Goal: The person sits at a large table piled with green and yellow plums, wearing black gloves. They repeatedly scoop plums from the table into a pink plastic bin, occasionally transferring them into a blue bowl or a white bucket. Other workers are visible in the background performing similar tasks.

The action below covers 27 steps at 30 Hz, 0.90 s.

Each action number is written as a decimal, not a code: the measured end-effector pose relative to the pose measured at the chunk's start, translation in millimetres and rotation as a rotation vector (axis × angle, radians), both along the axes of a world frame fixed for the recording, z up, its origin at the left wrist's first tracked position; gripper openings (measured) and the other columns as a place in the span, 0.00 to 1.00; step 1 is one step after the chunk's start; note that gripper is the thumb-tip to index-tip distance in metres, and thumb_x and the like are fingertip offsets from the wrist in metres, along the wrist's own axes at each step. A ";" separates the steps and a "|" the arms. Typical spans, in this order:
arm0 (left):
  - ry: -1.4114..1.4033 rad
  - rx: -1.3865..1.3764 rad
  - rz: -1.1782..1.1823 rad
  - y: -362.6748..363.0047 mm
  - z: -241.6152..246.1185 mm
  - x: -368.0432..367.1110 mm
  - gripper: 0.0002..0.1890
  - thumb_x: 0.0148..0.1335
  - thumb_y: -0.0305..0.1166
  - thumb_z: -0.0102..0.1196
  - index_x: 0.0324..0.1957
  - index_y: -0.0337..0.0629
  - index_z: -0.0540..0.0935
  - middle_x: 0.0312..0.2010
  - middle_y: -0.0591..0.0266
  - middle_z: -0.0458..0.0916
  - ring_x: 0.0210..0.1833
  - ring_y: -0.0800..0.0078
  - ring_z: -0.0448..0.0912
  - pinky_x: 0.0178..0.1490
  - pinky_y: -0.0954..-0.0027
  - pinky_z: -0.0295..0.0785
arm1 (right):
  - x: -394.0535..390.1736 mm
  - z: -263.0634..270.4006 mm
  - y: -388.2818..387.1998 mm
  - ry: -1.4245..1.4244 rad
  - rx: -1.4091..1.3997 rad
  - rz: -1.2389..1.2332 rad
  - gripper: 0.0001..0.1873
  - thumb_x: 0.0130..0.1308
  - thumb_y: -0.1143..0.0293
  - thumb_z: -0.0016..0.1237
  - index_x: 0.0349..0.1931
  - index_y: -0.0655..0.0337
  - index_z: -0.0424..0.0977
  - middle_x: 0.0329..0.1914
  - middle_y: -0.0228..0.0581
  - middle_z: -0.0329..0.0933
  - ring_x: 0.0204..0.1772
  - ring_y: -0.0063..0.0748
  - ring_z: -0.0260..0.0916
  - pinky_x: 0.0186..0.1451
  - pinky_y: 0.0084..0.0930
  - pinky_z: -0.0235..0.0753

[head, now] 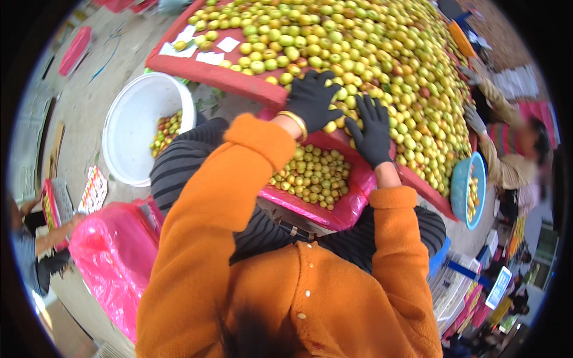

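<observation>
Small yellow-green fruits, some blushed red, lie in a large heap (358,40) on a red padded table (215,76) before me. At the table's near edge my left hand (313,100), in a black glove, rests on the fruits with its fingers spread. Beside it my right hand (371,129), gloved alike, lies palm down with its fingers apart, touching the heap's edge. What lies under the palms is hidden. Between my knees and below my hands stands a crate lined with pink plastic (362,188), holding many of the same fruits (313,176).
A white tub (134,129) with some redder fruits stands at my left, above a pink plastic-covered crate (112,250). At the right are a blue basin (459,192) with fruits and a co-worker (510,147) in grey gloves. Another person (27,250) works at far left.
</observation>
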<state>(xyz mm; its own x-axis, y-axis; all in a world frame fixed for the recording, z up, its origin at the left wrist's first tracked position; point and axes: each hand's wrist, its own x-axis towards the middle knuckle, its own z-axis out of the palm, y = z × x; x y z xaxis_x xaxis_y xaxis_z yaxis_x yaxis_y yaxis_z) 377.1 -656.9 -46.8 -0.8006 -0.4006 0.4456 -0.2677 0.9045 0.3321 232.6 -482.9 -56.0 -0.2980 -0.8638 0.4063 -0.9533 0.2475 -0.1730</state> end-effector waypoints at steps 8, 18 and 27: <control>0.132 0.042 -0.089 -1.9 -2.4 7.0 0.32 0.59 0.46 0.67 0.65 0.51 0.77 0.62 0.56 0.76 0.65 0.54 0.74 0.66 0.53 0.69 | -24.6 5.3 58.2 -0.202 -0.271 -0.124 0.29 0.66 0.61 0.62 0.66 0.60 0.73 0.68 0.50 0.75 0.71 0.53 0.70 0.73 0.44 0.68; 0.006 0.043 -0.137 8.0 -6.4 6.5 0.36 0.61 0.46 0.64 0.72 0.57 0.71 0.62 0.53 0.74 0.65 0.51 0.72 0.66 0.50 0.68 | -10.0 -18.2 54.4 -0.134 -0.148 -0.220 0.31 0.70 0.54 0.56 0.69 0.56 0.71 0.75 0.47 0.68 0.80 0.55 0.55 0.80 0.46 0.57; 0.060 0.207 -0.194 55.4 -10.0 19.3 0.36 0.59 0.37 0.66 0.71 0.56 0.73 0.64 0.51 0.70 0.66 0.49 0.70 0.70 0.50 0.65 | 36.1 -14.2 81.7 -0.205 -0.085 -0.080 0.30 0.70 0.61 0.54 0.72 0.56 0.68 0.77 0.45 0.64 0.83 0.55 0.51 0.82 0.47 0.54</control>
<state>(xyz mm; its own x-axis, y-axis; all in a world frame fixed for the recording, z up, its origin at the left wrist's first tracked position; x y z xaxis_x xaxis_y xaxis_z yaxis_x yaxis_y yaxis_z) 396.4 -601.5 -56.7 -0.8459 -0.3296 0.4193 -0.0706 0.8484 0.5246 268.6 -401.1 -70.2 -0.4478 -0.7994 0.4006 -0.8740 0.2967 -0.3849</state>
